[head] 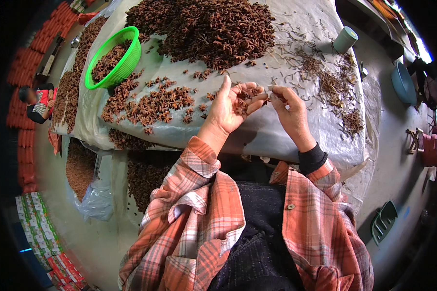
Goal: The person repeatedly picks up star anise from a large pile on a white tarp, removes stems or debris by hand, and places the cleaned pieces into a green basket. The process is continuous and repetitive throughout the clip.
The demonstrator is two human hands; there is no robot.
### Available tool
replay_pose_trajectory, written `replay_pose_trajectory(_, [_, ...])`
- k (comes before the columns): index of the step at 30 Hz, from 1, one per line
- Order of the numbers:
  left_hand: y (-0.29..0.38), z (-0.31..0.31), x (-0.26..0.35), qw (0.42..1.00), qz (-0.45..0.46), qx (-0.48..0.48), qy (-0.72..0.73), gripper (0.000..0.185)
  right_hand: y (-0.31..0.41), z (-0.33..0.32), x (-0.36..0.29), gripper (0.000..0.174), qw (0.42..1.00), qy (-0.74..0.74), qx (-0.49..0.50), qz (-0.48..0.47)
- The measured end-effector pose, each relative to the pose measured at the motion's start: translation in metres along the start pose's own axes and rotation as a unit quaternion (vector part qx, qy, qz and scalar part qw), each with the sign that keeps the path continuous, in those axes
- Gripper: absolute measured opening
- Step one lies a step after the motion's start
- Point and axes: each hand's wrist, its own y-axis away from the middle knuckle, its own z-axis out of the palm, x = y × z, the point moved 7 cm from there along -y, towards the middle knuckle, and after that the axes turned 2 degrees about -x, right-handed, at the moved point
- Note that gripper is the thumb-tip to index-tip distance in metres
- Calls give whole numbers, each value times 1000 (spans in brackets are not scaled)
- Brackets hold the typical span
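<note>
Several star anise pods lie in my left hand, palm up with its fingers curled around them. Close beside its fingertips, my right hand pinches thumb and forefinger together on something small, too fine to make out. Both hands are over the front of a table covered in plastic sheeting. A large heap of dark star anise rises beyond them. Redder star anise is spread to the left, near a tilted bright green plastic basket holding more pods. Thin stems are scattered at the right.
A grey-green canister stands at the table's right edge. On the floor are a blue basin, a green plastic dustpan and an open plastic bag of brown material. Another person is at the far left, beside stacked red sacks.
</note>
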Motion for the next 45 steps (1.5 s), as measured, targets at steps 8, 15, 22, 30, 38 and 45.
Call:
replay_pose_trajectory(8, [13, 2, 0, 997, 7, -47, -52, 85, -7, 9, -30, 24, 996, 81, -22, -40])
replay_pose_trajectory(15, [24, 6, -10, 994, 14, -52, -100, 79, -32, 59, -33, 14, 986, 55, -127, -95])
replay_pose_trajectory(22, [40, -2, 18, 973, 121, -10, -194, 25, -21, -2, 22, 5, 987, -147, 63, 19])
replay_pose_trajectory(30, [67, 30, 77, 412, 373, 188, -810, 26, 8, -57, 35, 4, 964, -213, 148, 62])
replay_pose_trajectory(38, [22, 40, -15, 810, 210, -48, -546, 17, 20, 0, 1, 6, 988, -147, 32, 34])
replay_pose_trajectory(45, [39, 28, 51, 629, 311, 174, -691, 7, 19, -96, 34, 5, 952, 169, 196, 163])
